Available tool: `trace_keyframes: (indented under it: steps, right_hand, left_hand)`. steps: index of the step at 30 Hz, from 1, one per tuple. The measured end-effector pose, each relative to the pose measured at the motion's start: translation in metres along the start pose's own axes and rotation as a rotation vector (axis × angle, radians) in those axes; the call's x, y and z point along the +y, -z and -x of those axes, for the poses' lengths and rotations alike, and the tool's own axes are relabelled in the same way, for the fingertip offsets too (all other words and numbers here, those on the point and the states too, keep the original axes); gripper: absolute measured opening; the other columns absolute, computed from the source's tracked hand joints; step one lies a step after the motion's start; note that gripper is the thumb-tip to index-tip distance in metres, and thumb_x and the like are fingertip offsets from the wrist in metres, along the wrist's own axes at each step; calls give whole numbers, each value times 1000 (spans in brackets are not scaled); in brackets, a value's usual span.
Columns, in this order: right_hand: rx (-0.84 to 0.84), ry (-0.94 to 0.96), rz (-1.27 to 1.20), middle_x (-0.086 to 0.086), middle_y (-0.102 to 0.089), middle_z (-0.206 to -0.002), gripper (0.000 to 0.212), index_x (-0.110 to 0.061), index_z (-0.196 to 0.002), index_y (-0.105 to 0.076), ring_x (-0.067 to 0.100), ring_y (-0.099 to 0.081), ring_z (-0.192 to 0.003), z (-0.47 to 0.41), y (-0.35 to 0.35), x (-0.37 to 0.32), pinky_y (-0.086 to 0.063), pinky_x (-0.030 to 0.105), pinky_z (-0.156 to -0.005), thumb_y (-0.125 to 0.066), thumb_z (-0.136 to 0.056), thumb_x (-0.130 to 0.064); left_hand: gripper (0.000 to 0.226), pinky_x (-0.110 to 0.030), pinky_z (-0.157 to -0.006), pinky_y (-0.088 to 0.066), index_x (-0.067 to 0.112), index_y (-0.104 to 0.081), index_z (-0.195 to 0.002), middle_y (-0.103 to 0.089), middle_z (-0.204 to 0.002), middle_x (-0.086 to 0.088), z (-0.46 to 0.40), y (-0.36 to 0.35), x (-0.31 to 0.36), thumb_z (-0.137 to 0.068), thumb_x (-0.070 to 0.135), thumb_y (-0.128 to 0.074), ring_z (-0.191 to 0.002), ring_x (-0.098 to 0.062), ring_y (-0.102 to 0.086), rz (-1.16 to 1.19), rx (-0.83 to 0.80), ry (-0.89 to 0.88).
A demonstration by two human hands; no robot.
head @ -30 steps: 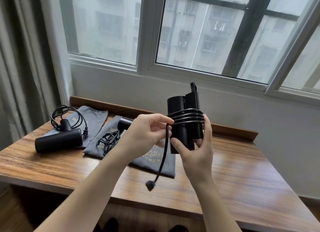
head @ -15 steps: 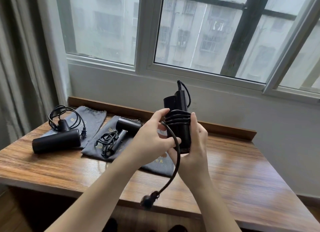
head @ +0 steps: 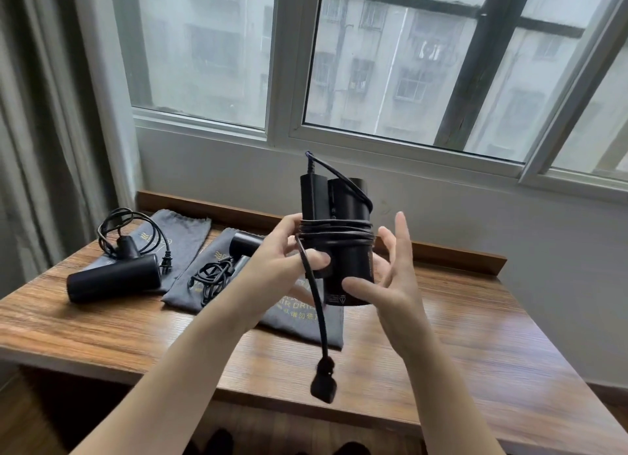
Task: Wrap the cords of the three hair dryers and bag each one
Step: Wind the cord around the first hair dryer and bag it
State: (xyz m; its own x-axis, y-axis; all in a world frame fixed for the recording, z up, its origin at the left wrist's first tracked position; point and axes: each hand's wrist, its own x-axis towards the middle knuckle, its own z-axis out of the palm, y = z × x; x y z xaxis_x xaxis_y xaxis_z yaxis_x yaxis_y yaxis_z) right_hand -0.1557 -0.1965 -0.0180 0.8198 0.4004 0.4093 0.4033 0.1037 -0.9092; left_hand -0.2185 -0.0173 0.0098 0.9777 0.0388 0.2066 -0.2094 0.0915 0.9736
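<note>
Head view. The dryer [head: 343,247] is held upright above the table [head: 475,335], at frame centre. Several cord [head: 336,232] turns lie side by side around its folded body; a free tail drops toward 6 o'clock and ends in the plug [head: 324,385], hanging clear of the table edge.

The left hand [head: 282,267] grips the dryer at its 9 o'clock side, thumb pressed over the tail where it leaves the coil. The right hand [head: 390,278] is spread wide at 3 o'clock, fingers straight, thumb tip touching the lower body; it grips nothing.

At 9 o'clock lie two more dryers: dryer two [head: 114,281] on a grey bag [head: 183,230], dryer three [head: 244,247] on another bag [head: 306,322], cords loose.

Procedure, as judged: keep the thumb on the tail so the coil cannot slacken. Take the tail with the right hand, lay the remaining turn flat beside the others, then tuck the plug under a turn. Avoid sharp bends at the top strain relief.
</note>
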Motion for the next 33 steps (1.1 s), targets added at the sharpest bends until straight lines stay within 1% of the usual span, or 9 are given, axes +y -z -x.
trace_keyframes:
  steps: [4, 9, 12, 16, 21, 24, 27, 29, 33]
  right_hand:
    - [25, 28, 0, 2, -61, -133, 112, -47, -152, -22, 26, -62, -120, -2, -5, -8, -51, 53, -100, -85, -64, -14]
    - [193, 89, 144, -25, -60, -123, 104, -41, -151, -23, 5, -60, -116, 0, -15, -7, -52, 38, -100, -84, -74, -6]
    - [223, 83, 222, -49, -51, -114, 104, -37, -153, -21, -12, -55, -113, 2, -16, -3, -48, 16, -92, -85, -75, -12]
    - [203, 22, 207, -27, -58, -125, 105, -46, -151, -20, 1, -58, -118, 6, -17, 2, -52, 37, -99, -85, -75, -16]
    - [190, -7, 214, -30, -56, -124, 105, -42, -153, -21, -9, -55, -115, 10, -19, 4, -51, 26, -98, -85, -75, -13]
    - [181, -22, 222, -34, -50, -132, 106, -43, -152, -21, -14, -46, -123, 11, -21, 5, -42, 19, -102, -88, -72, -22]
    - [180, -45, 215, -19, -55, -137, 104, -50, -149, -22, 2, -52, -127, 11, -21, 5, -42, 42, -111, -86, -72, -22]
    - [178, -48, 218, -16, -59, -131, 105, -46, -151, -22, 1, -56, -121, 10, -21, 5, -44, 42, -110, -85, -72, -16]
    - [194, -32, 234, -15, -57, -134, 105, -43, -152, -22, 3, -52, -127, 11, -23, 4, -41, 41, -112, -85, -71, -20]
  left_hand:
    - [43, -49, -65, -61, 22, -54, -126, -70, -112, -10, 0, -7, 5, -87, 8, -61, -101, -26, -70, -59, -65, 35]
    - [34, -47, -71, -62, 22, -56, -127, -62, -117, -2, -7, -9, 5, -96, 11, -54, -103, -18, -65, -356, 119, 31]
    - [25, -35, -83, -57, 27, -59, -113, -59, -115, 4, -10, -9, 1, -90, 19, -66, -99, -7, -61, -560, 276, -179]
    - [23, -31, -79, -51, 25, -66, -80, -63, -91, 10, -5, -5, 4, -81, 3, -73, -94, -13, -60, -654, 268, -494]
    - [24, -36, -58, -37, 22, -55, -68, -52, -64, 1, -10, 7, 18, -74, -1, -53, -58, -21, -42, -483, 25, -327]
    - [17, -33, -61, -28, 21, -53, -70, -37, -66, -13, -12, 10, 30, -69, 4, -50, -64, -23, -32, -362, -28, -298]
    - [6, -33, -65, -38, 14, -61, -81, -36, -63, -18, -11, 14, 38, -81, 10, -57, -64, -22, -39, -317, -73, -328]
    - [9, -38, -64, -44, 14, -68, -88, -42, -59, -4, -12, 14, 39, -90, 17, -61, -61, -18, -42, -352, -64, -368]
    - [10, -50, -59, -41, 17, -73, -87, -43, -60, -14, -17, 9, 35, -91, 10, -67, -59, -29, -39, -395, 26, -427]
